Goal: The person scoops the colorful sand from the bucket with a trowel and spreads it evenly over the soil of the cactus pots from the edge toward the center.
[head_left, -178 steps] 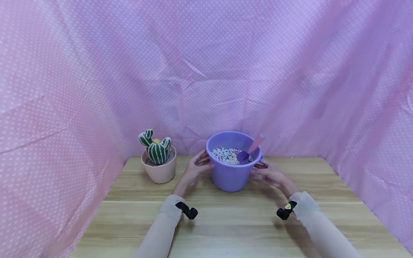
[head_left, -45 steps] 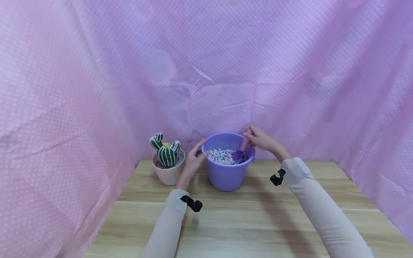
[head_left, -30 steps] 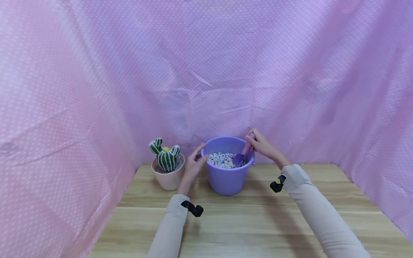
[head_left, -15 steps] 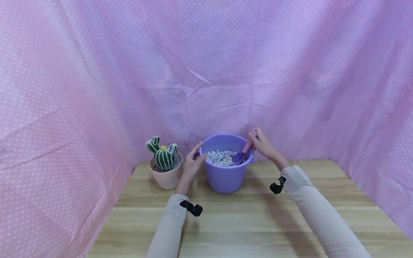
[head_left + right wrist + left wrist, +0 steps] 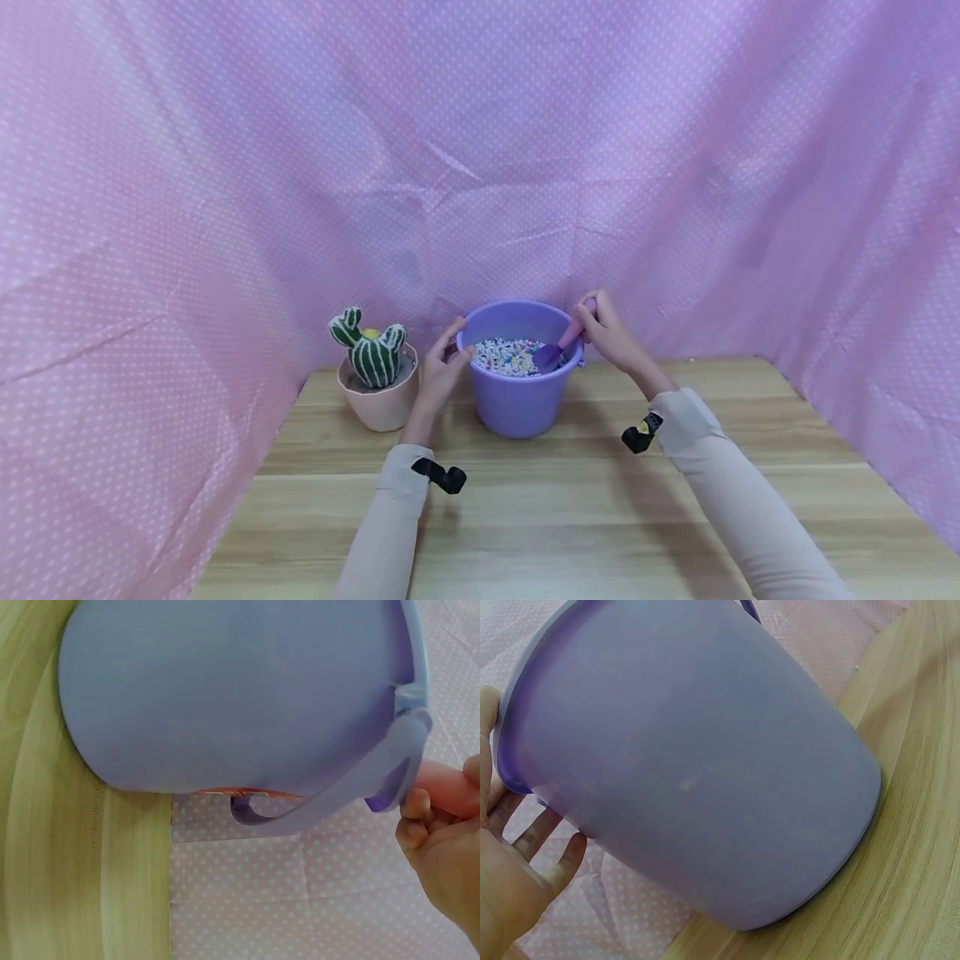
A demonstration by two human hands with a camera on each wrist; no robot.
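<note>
Left hand [image 5: 441,364], fingers spread, rests against the bucket [image 5: 517,400]; right hand [image 5: 609,333] pinches the scoop [image 5: 558,348] handle (blade apparently among beads). Cactus pot [image 5: 375,400] stands left on the bench [image 5: 570,517].

Both arms wear long, close-fitting sleeves of a pale beige knit, the left sleeve [image 5: 386,525] and the right sleeve [image 5: 738,500] each ending in a soft gathered cuff at the wrist. A small black device [image 5: 442,477] is strapped under the left cuff; its twin [image 5: 639,435] on the right carries a small yellow mark. The hands are bare, with no rings or gloves
</note>
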